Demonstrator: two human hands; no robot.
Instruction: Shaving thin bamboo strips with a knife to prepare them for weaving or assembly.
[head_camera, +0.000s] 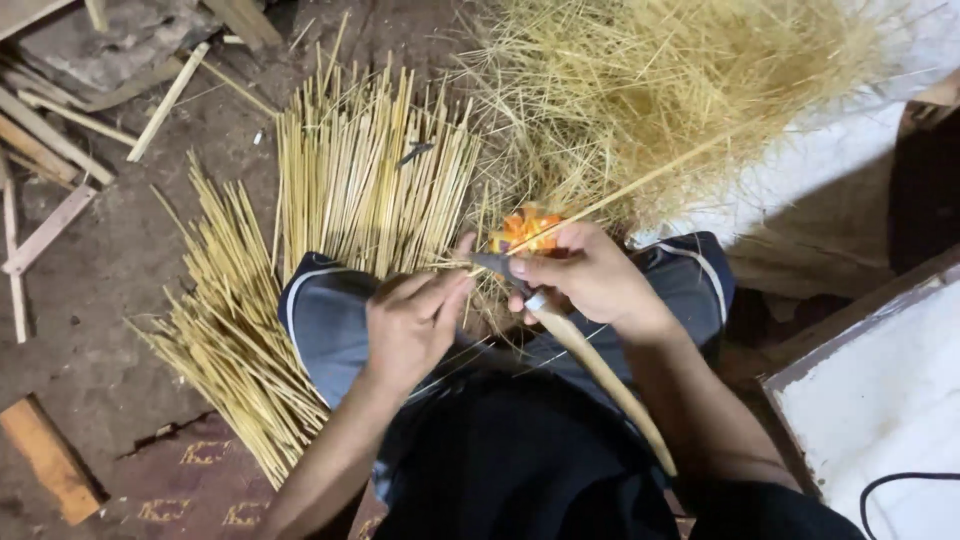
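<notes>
Viewpoint: head camera, looking down over the person's lap and both bare hands.

Right hand (590, 275): closed around a knife (560, 325) with a long pale wooden handle. The handle runs down and to the right along the forearm; the short dark blade points left, toward the other hand.

Left hand (412, 325): fingers drawn together in a pinch on the near end of a thin stick (640, 185). The grip point lies just beside the blade tip.

Hand spacing: the two hands are close together above the knees, with thumbs nearly meeting.

Thin stick: a pale yellow sliver, running from the hands up and to the right across the loose shavings. It crosses the blade at the hands.

Orange object (525, 228): small, orange and yellow, directly behind the right-hand fingers. Its kind cannot be determined.

Finished sticks (350, 170): a fanned layer of straight yellow splints on the ground ahead of the knees. A second sheaf (235, 330) lies lower left, beside the left knee.

Shavings pile (680, 80): a tangled heap of fine straw-coloured fibres, upper right.

Lap: dark shorts (330, 320) with a light edge stripe.

Floor: bare earth (120, 250) with wooden offcuts (50, 230) at the left edge.

Right edge: a white-topped board (880, 400) with a black cable (900, 485) on it.
</notes>
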